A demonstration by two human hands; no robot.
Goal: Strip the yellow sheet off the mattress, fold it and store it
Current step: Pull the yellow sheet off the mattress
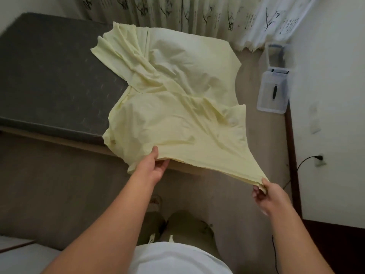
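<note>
The pale yellow sheet [173,99] lies crumpled and partly doubled over the right end of the dark grey mattress [51,72], whose left part is bare. My left hand [154,167] grips the sheet's near edge, thumb on top. My right hand [266,194] pinches a bunched corner of the sheet and holds it stretched out past the bed's corner, above the floor.
A clear plastic storage box [273,89] with its lid raised stands on the floor by the right wall, a dark pen-like item inside. Patterned curtains [177,10] hang behind the bed. A cable runs from a wall socket [319,160]. The bed's wooden base [59,141] edges the mattress.
</note>
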